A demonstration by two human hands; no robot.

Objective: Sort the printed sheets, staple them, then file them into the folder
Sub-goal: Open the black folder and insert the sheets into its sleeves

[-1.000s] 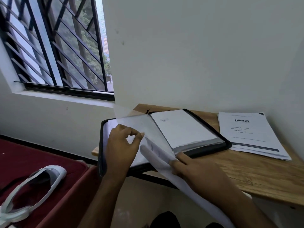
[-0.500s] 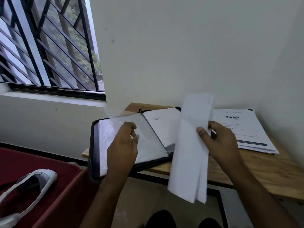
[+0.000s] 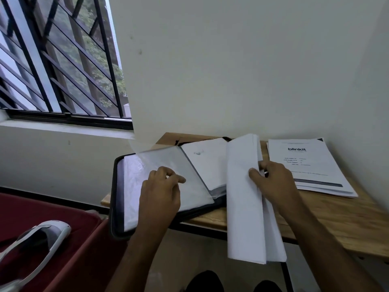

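One folder (image 3: 117, 186) lies open, clear sleeves inside; the left hand (image 3: 160, 192) pinches a sleeve (image 3: 168, 163). The right hand (image 3: 273, 182) grips one sheaf (image 3: 244, 207), fingers curled; another stack (image 3: 305, 165) lies far right

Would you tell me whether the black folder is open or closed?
Open: the folder lies spread flat, clear sleeves exposed under the left hand.

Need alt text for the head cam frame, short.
The right hand grips a bundle of white sheets upright above the open black folder, while the left hand pinches a clear sleeve inside it. A printed stack lies to the right on the wooden table.
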